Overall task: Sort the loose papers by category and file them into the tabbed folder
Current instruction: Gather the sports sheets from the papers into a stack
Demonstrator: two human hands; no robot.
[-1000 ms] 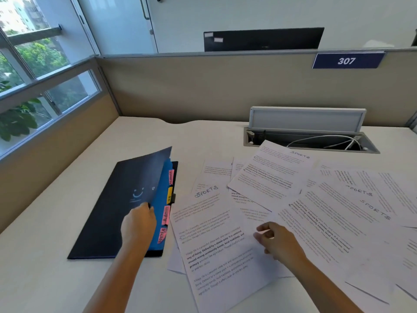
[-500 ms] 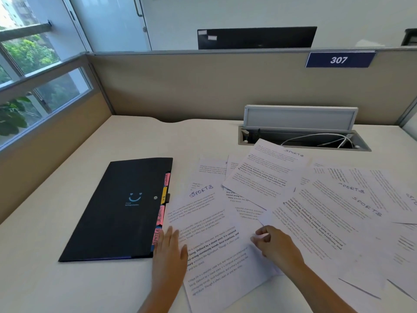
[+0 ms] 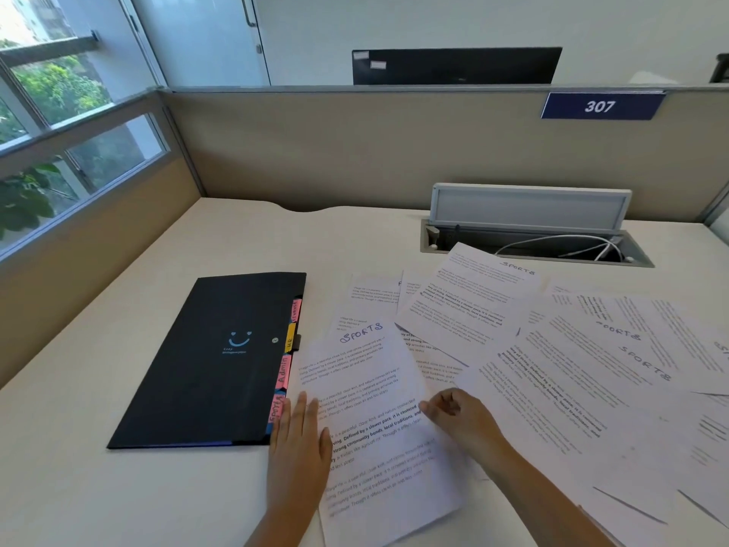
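Desk; left hand flat on sheet

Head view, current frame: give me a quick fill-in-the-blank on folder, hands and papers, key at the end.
1. The black folder lies ____, its cover flat on the desk.
2. The left hand rests flat on a sheet headed ____ in blue ink.
3. The plaque on the partition reads ____.
4. The pink tab below the yellow one reads ____.

Missing words: closed; SPORTS; 307; Admin
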